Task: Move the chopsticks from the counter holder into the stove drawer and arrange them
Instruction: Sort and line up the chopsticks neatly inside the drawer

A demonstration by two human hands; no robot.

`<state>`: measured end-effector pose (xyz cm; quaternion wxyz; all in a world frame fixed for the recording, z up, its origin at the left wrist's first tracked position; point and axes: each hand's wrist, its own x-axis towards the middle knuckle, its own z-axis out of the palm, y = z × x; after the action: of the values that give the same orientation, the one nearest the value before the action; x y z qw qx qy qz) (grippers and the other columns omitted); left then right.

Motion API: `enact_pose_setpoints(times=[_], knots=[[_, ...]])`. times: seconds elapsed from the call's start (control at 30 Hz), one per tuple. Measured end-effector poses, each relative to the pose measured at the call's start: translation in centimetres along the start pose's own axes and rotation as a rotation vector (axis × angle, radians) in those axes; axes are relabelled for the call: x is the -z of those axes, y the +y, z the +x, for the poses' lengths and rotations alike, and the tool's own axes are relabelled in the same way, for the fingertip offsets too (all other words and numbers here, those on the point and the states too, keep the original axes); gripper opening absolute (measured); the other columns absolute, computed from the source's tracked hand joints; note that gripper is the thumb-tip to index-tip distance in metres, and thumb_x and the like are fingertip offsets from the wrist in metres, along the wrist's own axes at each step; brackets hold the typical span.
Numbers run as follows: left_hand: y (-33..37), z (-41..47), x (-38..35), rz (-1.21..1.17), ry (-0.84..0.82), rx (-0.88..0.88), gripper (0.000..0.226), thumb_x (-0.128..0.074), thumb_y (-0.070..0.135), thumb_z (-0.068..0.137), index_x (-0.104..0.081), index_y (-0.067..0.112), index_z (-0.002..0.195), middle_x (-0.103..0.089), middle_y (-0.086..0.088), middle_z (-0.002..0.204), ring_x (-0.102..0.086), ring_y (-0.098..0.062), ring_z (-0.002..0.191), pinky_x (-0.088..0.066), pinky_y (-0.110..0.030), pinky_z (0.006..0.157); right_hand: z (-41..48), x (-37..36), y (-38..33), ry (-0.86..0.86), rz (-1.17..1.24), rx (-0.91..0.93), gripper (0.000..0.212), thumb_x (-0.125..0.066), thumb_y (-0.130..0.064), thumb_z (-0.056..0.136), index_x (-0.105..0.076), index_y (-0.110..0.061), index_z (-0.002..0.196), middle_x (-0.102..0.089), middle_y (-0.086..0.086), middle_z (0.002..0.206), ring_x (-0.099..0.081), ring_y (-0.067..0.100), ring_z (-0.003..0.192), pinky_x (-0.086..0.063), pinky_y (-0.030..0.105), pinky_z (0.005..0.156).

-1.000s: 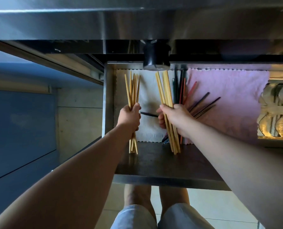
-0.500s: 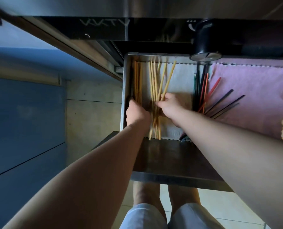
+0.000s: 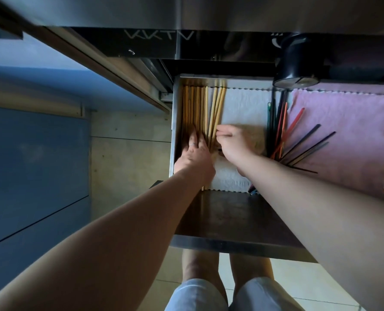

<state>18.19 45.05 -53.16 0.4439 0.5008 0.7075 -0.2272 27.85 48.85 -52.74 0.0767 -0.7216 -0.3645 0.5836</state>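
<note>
Arranging step — bamboo chopsticks lie in the stove drawer, packed against its left wall. Left hand flat, pressing them; right hand grip pinching, probably one stray stick. Next: square the splayed ones, then the coloured chopsticks.

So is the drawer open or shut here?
Open: the drawer is pulled out, with wooden chopsticks lying flat inside under both hands.

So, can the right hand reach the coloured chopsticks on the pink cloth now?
Probably yes. The right hand is beside the coloured chopsticks, which lie uncovered in the open drawer on the pink cloth. Nothing lies between; its fingers only pinch the wooden chopsticks.
</note>
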Motion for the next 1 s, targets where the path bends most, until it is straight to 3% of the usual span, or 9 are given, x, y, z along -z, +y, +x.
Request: enact_pose_setpoints(times=[0.13, 0.27, 0.4, 0.5, 0.53, 0.6, 0.67, 0.9, 1.0], knots=[[-0.2, -0.3, -0.7, 0.03, -0.015, -0.014, 0.091, -0.049, 0.014, 0.094, 0.023, 0.015, 0.149, 0.038, 0.006, 0.153, 0.003, -0.022, 0.149, -0.017, -0.043, 0.117, 0.1, 0.3, 0.3, 0.092, -0.034, -0.006, 0.037, -0.046, -0.009, 0.096, -0.056, -0.014, 0.131, -0.063, 0.002, 0.126, -0.059, 0.019, 0.111, -0.048, 0.025, 0.087], [-0.3, -0.5, -0.9, 0.051, 0.013, -0.041, 0.09, -0.048, 0.013, 0.094, 0.023, 0.02, 0.149, 0.044, 0.01, 0.149, 0.003, -0.022, 0.149, -0.023, -0.046, 0.114, 0.6, 0.4, 0.9, 0.071, -0.076, -0.002, 0.038, -0.047, -0.012, 0.095, -0.057, -0.018, 0.13, -0.064, -0.001, 0.126, -0.059, 0.017, 0.113, -0.046, 0.023, 0.089], [-0.2, -0.6, -0.9, 0.101, 0.027, -0.119, 0.088, -0.042, 0.01, 0.095, 0.027, 0.025, 0.147, 0.045, 0.009, 0.147, 0.006, -0.023, 0.149, -0.02, -0.044, 0.115, 1.3, 0.2, 1.2, 0.027, -0.087, 0.023, 0.044, -0.044, -0.004, 0.095, -0.054, -0.02, 0.135, -0.057, -0.001, 0.136, -0.057, 0.017, 0.118, -0.044, 0.023, 0.094], [-0.2, -0.6, -0.6, 0.106, 0.028, -0.062, 0.095, -0.05, 0.013, 0.092, 0.026, 0.023, 0.148, 0.035, 0.007, 0.154, 0.002, -0.022, 0.149, -0.024, -0.045, 0.114, 1.4, 0.1, 1.4, -0.018, -0.129, 0.047, 0.052, -0.043, -0.001, 0.094, -0.05, -0.028, 0.138, -0.051, -0.005, 0.142, -0.056, 0.003, 0.08, -0.051, 0.023, 0.081], [-0.2, -0.6, -0.5, 0.092, 0.024, -0.038, 0.097, -0.052, 0.014, 0.091, 0.026, 0.023, 0.148, 0.031, 0.006, 0.157, 0.002, -0.021, 0.149, -0.023, -0.045, 0.114, 1.4, 0.1, 1.5, -0.023, -0.13, 0.053, 0.051, -0.043, -0.001, 0.095, -0.049, -0.029, 0.138, -0.051, -0.006, 0.142, -0.053, 0.0, 0.076, -0.05, 0.02, 0.077], [-0.1, -0.7, -0.5, 0.081, 0.017, -0.022, 0.096, -0.052, 0.016, 0.092, 0.025, 0.021, 0.149, 0.028, 0.005, 0.158, 0.002, -0.021, 0.149, -0.021, -0.044, 0.115, 1.4, 0.2, 1.6, -0.031, -0.097, 0.051, 0.049, -0.043, -0.001, 0.095, -0.049, -0.025, 0.138, -0.053, -0.005, 0.14, -0.058, 0.005, 0.095, -0.042, 0.011, 0.067], [-0.1, -0.9, -0.6, 0.086, 0.035, -0.041, 0.091, -0.047, 0.016, 0.094, 0.024, 0.02, 0.15, 0.031, 0.005, 0.157, 0.002, -0.022, 0.149, -0.022, -0.044, 0.114, 1.4, 0.3, 1.6, -0.034, -0.076, 0.028, 0.047, -0.042, -0.001, 0.096, -0.049, -0.022, 0.138, -0.056, -0.004, 0.138, -0.055, 0.014, 0.117, -0.036, 0.011, 0.07], [-0.3, -1.0, -0.3, 0.12, -0.024, -0.139, 0.083, -0.041, 0.02, 0.098, 0.024, 0.019, 0.15, 0.036, 0.002, 0.154, 0.007, -0.024, 0.149, -0.015, -0.044, 0.117, 1.0, 1.0, 1.6, -0.007, -0.099, 0.026, 0.04, -0.042, -0.009, 0.097, -0.054, -0.023, 0.133, -0.062, -0.007, 0.129, -0.056, 0.01, 0.107, -0.036, 0.012, 0.064], [-0.2, -0.9, -0.1, 0.164, -0.037, -0.153, 0.084, -0.042, 0.029, 0.099, 0.024, 0.018, 0.15, 0.033, 0.001, 0.156, 0.013, -0.023, 0.148, -0.01, -0.045, 0.118, 0.8, 1.0, 1.9, -0.034, -0.087, 0.018, 0.038, -0.042, -0.012, 0.098, -0.054, -0.022, 0.133, -0.061, -0.007, 0.13, -0.058, 0.013, 0.109, -0.049, 0.024, 0.082]])
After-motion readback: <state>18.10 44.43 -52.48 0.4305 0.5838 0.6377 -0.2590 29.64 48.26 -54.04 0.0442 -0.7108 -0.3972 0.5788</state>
